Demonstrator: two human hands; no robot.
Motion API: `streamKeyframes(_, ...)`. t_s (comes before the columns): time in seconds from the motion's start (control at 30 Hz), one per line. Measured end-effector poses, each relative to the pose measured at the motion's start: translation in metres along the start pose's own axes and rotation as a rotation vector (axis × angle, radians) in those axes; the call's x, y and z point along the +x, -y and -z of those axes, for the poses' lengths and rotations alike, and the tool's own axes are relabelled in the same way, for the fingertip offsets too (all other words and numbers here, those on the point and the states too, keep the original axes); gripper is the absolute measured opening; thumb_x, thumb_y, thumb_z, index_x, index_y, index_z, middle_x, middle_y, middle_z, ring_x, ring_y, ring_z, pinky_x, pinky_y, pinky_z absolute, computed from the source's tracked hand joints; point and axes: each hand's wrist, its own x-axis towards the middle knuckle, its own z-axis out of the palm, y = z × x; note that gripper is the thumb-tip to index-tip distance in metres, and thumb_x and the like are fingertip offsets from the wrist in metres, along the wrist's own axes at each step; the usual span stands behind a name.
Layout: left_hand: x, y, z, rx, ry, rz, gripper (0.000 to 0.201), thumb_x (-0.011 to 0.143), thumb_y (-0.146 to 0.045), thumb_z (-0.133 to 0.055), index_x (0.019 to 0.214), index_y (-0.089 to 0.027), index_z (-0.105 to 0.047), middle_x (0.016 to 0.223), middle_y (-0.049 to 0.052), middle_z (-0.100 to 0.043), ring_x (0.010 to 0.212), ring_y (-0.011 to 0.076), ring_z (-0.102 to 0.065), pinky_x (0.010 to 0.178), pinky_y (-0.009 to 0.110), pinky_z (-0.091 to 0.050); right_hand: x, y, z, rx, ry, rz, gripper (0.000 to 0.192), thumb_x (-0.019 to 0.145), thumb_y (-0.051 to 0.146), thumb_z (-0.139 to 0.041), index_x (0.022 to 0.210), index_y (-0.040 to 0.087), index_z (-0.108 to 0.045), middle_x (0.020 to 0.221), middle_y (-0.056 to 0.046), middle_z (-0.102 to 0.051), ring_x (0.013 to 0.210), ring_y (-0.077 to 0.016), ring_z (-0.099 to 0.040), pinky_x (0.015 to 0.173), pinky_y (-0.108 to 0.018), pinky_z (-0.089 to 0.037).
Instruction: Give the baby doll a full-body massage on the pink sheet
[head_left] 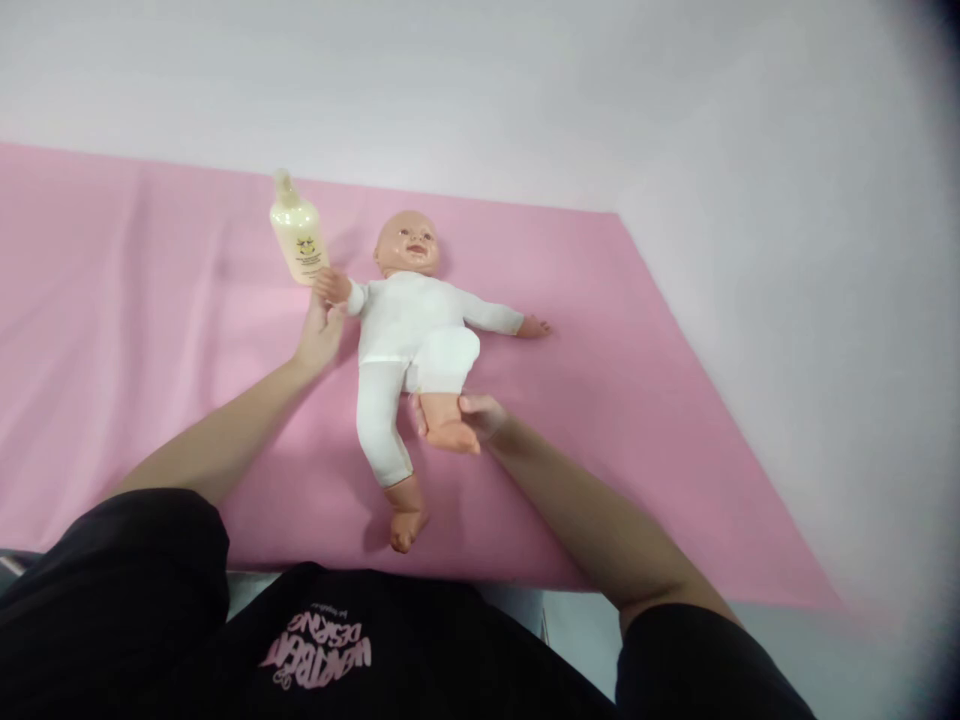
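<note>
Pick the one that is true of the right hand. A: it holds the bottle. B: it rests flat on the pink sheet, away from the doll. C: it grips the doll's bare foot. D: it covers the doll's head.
C: the right hand is closed around the bare foot of the doll, whose trouser leg is pushed up; the bottle stands by the left hand.

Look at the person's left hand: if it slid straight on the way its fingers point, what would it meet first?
Probably the bottle. The left hand points up and away, its fingertips at the doll's hand, and the bottle stands just beyond. Depth is hard to judge, so it might only brush past.
</note>
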Motion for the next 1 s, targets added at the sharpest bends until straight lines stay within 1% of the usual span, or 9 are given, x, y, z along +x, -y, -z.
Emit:
streamKeyframes(0.1, 0.009, 0.013, 0.006, -0.292, -0.177, 0.283, 0.065, 0.104, -0.067, -0.035, 0.155, -0.027, -0.031, 0.162, 0.014, -0.043, 0.144, 0.0243, -0.052, 0.114, 0.042, -0.05, 0.004, 0.004, 0.001, -0.063, 0.373, -0.224, 0.067, 0.067, 0.048, -0.088, 0.117, 0.013, -0.063, 0.097, -0.012, -0.077, 0.091, -0.0248, -0.074, 0.083, -0.035, -0.057)
streamKeyframes(0.17, 0.015, 0.017, 0.01, -0.498, -0.286, 0.485, 0.058, 0.106, -0.061, -0.031, 0.151, -0.025, -0.036, 0.158, 0.014, -0.048, 0.14, 0.024, -0.057, 0.113, 0.043, -0.052, 0.008, 0.008, 0.002, -0.153, 0.59, -0.386, 0.064, 0.064, 0.036, -0.094, 0.115, 0.013, -0.063, 0.1, -0.013, -0.077, 0.1, -0.0264, -0.074, 0.091, -0.036, -0.057)
streamKeyframes(0.23, 0.019, 0.019, 0.012, -0.615, -0.372, 0.63, 0.05, 0.107, -0.055, -0.032, 0.142, -0.023, -0.048, 0.15, 0.014, -0.056, 0.137, 0.024, -0.059, 0.114, 0.041, -0.052, 0.012, 0.012, 0.0, -0.248, 0.709, -0.481, 0.059, 0.064, 0.028, -0.095, 0.112, 0.013, -0.065, 0.104, -0.012, -0.077, 0.11, -0.0264, -0.072, 0.098, -0.035, -0.055)
streamKeyframes(0.37, 0.022, 0.021, 0.013, -0.665, -0.404, 0.692, 0.042, 0.106, -0.048, -0.034, 0.133, -0.023, -0.055, 0.149, 0.012, -0.058, 0.139, 0.023, -0.058, 0.116, 0.039, -0.05, 0.015, 0.017, -0.005, -0.305, 0.691, -0.496, 0.056, 0.067, 0.026, -0.093, 0.114, 0.012, -0.065, 0.108, -0.011, -0.076, 0.117, -0.0255, -0.07, 0.1, -0.033, -0.055)
streamKeyframes(0.67, 0.018, 0.037, 0.011, -0.571, -0.33, 0.606, 0.049, 0.101, -0.06, -0.039, 0.132, -0.026, -0.055, 0.148, 0.01, -0.059, 0.141, 0.025, -0.056, 0.114, 0.039, -0.052, 0.013, 0.014, -0.008, -0.287, 0.687, -0.491, 0.044, 0.072, 0.021, -0.09, 0.105, 0.013, -0.063, 0.106, -0.011, -0.076, 0.113, -0.024, -0.072, 0.099, -0.034, -0.057)
streamKeyframes(0.77, 0.019, 0.034, 0.011, -0.568, -0.315, 0.629, 0.045, 0.103, -0.056, -0.04, 0.132, -0.025, -0.054, 0.145, 0.009, -0.061, 0.141, 0.0238, -0.056, 0.114, 0.037, -0.051, 0.014, 0.015, -0.007, -0.193, 0.746, -0.47, 0.052, 0.069, 0.02, -0.092, 0.11, 0.015, -0.06, 0.106, -0.013, -0.077, 0.113, -0.0266, -0.073, 0.097, -0.038, -0.058)
streamKeyframes(0.87, 0.02, 0.028, 0.012, -0.579, -0.312, 0.68, 0.044, 0.108, -0.046, -0.028, 0.138, -0.021, -0.048, 0.15, 0.009, -0.058, 0.138, 0.0211, -0.057, 0.115, 0.038, -0.05, 0.013, 0.013, 0.001, -0.134, 0.786, -0.466, 0.066, 0.064, 0.022, -0.095, 0.117, 0.015, -0.057, 0.105, -0.016, -0.077, 0.106, -0.0288, -0.076, 0.092, -0.041, -0.06)
streamKeyframes(0.93, 0.019, 0.025, 0.011, -0.534, -0.258, 0.617, 0.045, 0.11, -0.046, -0.026, 0.145, -0.023, -0.042, 0.152, 0.007, -0.055, 0.136, 0.0208, -0.058, 0.113, 0.041, -0.051, 0.009, 0.008, 0.008, -0.093, 0.753, -0.407, 0.065, 0.064, 0.029, -0.094, 0.116, 0.014, -0.058, 0.105, -0.017, -0.077, 0.096, -0.0284, -0.077, 0.085, -0.041, -0.06)
streamKeyframes(1.0, 0.016, 0.023, 0.009, -0.44, -0.171, 0.464, 0.049, 0.108, -0.055, -0.034, 0.149, -0.028, -0.038, 0.154, 0.005, -0.053, 0.137, 0.022, -0.056, 0.109, 0.043, -0.053, 0.005, -0.001, 0.016, -0.042, 0.684, -0.294, 0.06, 0.066, 0.039, -0.091, 0.112, 0.016, -0.06, 0.103, -0.016, -0.077, 0.09, -0.0271, -0.077, 0.082, -0.04, -0.06)
